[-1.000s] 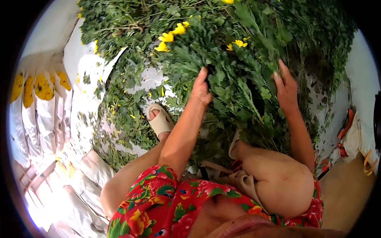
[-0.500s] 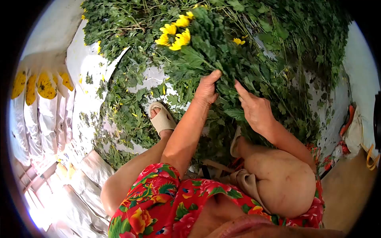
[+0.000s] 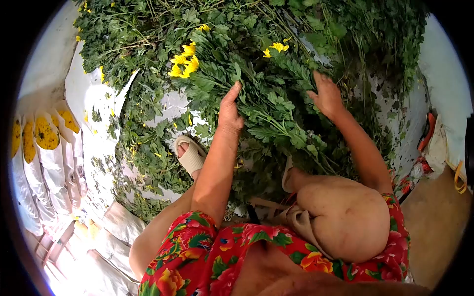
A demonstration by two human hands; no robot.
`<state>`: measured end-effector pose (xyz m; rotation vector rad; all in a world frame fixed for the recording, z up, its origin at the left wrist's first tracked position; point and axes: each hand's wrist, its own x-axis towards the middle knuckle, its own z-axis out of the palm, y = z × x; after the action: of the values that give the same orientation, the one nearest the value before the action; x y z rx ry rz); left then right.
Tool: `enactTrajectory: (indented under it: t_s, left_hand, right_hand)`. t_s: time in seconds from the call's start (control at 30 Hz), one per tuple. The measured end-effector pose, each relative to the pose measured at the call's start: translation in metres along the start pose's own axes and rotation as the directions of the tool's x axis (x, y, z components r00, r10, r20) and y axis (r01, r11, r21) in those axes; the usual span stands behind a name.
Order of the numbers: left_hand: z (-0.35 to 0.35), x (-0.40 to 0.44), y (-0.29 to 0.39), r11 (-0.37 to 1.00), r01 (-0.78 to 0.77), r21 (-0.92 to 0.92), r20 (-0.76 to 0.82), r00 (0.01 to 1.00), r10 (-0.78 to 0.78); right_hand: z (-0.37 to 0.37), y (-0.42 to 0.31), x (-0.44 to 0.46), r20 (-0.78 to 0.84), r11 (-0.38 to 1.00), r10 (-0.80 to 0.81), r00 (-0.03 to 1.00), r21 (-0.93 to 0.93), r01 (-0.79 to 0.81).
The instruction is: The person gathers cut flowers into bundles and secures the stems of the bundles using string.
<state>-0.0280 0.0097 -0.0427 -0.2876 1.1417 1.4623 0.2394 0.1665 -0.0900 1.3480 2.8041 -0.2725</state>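
Several yellow flowers [image 3: 185, 65] lie beyond the thumb of my left hand [image 3: 231, 111], on a leafy bunch [image 3: 210, 71]; its fingers are hidden, grip uncertain. My right hand [image 3: 328, 97] has thumb and fingers apart, beside leafy stems [image 3: 295, 71]. Tangled leaves could snag, tearing petals.

Before the person [image 3: 296, 246], a broad heap of green leafy stems [image 3: 375, 44] is spread on a flat white surface [image 3: 173, 104]. A cluster of yellow petalled flowers [image 3: 183, 65] is situated beyond the left hand [image 3: 229, 111] and to its left. At far left, long white wrapped bundles [image 3: 52, 172] are placed in a row. At far right, a curved red handle [image 3: 428, 133] is located beside a crumpled whitish cloth [image 3: 437, 158], with a looped orange strap [image 3: 460, 180] nearer.
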Motion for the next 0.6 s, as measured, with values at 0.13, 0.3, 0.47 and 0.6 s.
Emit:
enactTrajectory:
  t_s: [0.13,0.3,0.47,0.6]
  left_hand:
    - [0.021,-0.013,0.004,0.999,0.014,0.048,0.002,1.000,-0.014]
    - [0.042,-0.026,0.011,0.998,0.043,0.055,-0.045,0.998,-0.040]
    - [0.058,-0.026,-0.001,0.998,0.002,-0.068,0.134,0.991,0.007]
    - [0.054,-0.027,-0.014,0.993,0.039,-0.110,0.306,0.952,-0.003]
  right_hand:
    - [-0.024,-0.001,-0.001,0.158,0.840,0.131,0.979,0.507,-0.194]
    - [-0.076,-0.016,0.004,-0.310,0.681,0.242,0.919,0.729,0.066]
    - [-0.179,-0.114,0.006,-0.337,0.738,0.086,0.938,0.654,0.167]
    - [-0.150,-0.132,-0.004,-0.374,0.902,-0.222,0.901,0.273,0.336]
